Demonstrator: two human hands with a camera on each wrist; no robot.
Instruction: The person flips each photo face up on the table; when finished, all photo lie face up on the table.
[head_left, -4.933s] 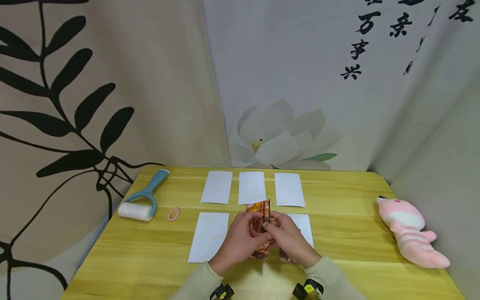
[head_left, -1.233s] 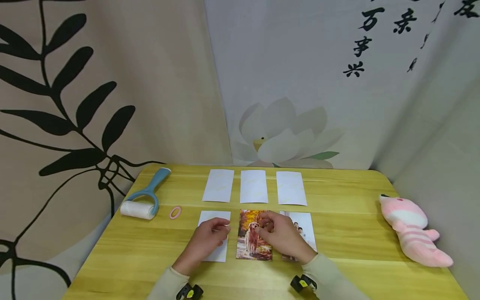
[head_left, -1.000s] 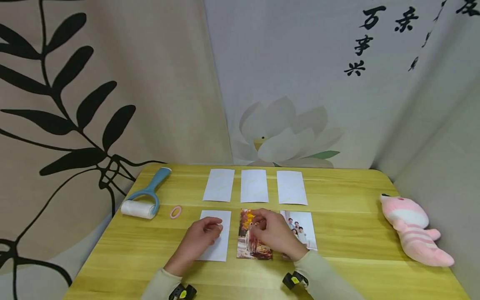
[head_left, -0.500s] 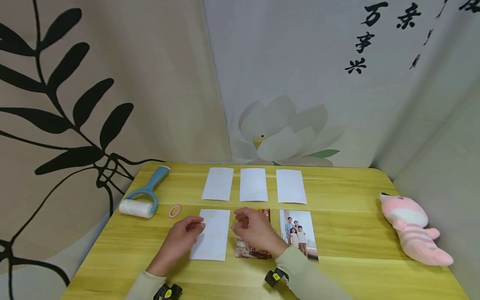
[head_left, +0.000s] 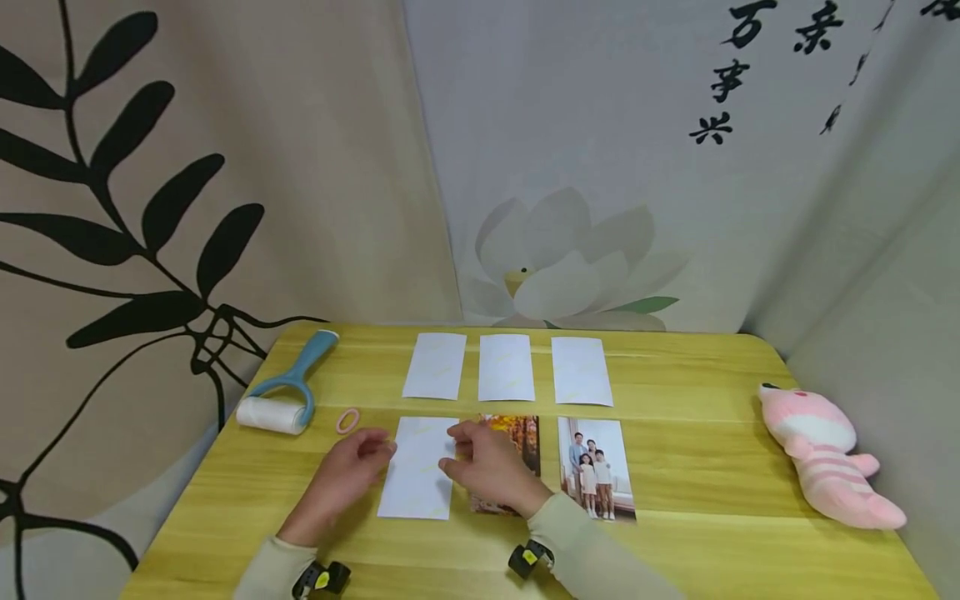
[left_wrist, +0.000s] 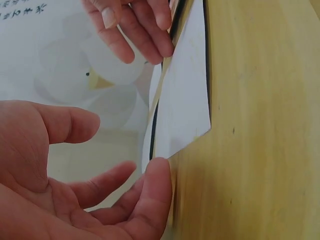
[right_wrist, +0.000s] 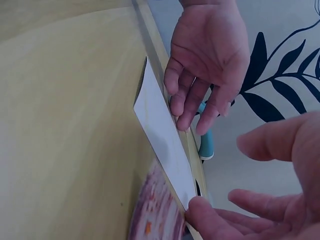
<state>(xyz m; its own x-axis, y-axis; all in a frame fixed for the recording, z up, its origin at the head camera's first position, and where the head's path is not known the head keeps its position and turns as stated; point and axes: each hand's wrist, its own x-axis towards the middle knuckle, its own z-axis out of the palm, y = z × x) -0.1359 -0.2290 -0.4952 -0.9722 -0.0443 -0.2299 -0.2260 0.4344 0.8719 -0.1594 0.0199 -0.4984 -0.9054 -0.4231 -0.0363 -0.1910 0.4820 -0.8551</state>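
A white card (head_left: 414, 483), blank side up, lies at the front left of the wooden table. My left hand (head_left: 343, 477) is at its left edge, fingers loosely bent. From the other side my right hand (head_left: 497, 468) reaches over an autumn photo (head_left: 529, 442) to the card's right edge, thumb and fingers apart. In the wrist views, a left fingertip (left_wrist: 157, 170) and a right fingertip (right_wrist: 199, 206) are right at the card's edges. The autumn photo lies face up, partly covered by the right hand. To its right is a family photo (head_left: 611, 467), face up.
Behind, three more white cards (head_left: 507, 368) lie in a row. A blue-handled lint roller (head_left: 288, 392) and a pink ring (head_left: 347, 421) are at the left. A pink plush toy (head_left: 825, 458) lies near the table's right edge.
The autumn photo, earlier held up in both hands, now lies face up on the table. Both hands have let it go and moved left to either side of the white card.
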